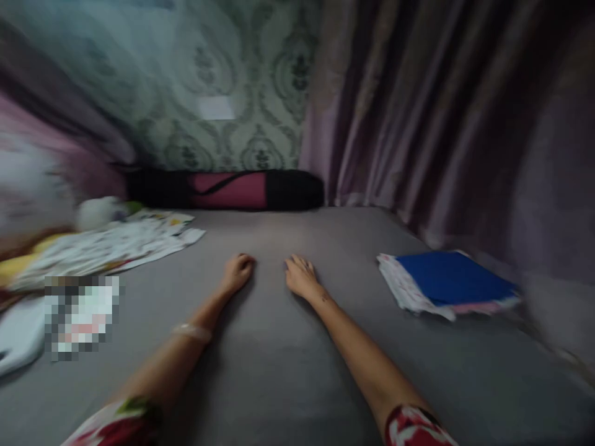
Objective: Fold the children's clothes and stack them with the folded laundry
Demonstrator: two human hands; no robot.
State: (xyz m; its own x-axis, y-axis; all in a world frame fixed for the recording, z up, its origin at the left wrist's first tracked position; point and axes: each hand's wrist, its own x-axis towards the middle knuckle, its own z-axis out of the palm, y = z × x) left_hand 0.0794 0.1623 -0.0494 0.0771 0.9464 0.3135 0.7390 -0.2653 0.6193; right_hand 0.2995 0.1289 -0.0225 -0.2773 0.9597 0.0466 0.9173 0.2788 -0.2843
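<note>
My left hand (238, 272) rests on the grey sheet (279, 347) near the middle, its fingers curled into a loose fist with nothing showing in them. A pale bracelet (192, 333) circles that forearm. To its right, my right hand (301, 275) lies palm down on the same sheet, fingers stretched out and slightly apart. Bare sheet separates the two hands. Neither one touches any cloth pile. The picture is somewhat blurred, so fine finger detail is soft.
A stack of folded cloths (455, 277), blue on top, lies to the right. Patterned white cloth (116, 241) spreads at the left, beside a white board-like object (23, 331). A black and pink long bag (232, 189) lies against the wall. Curtains (372, 111) hang at the right.
</note>
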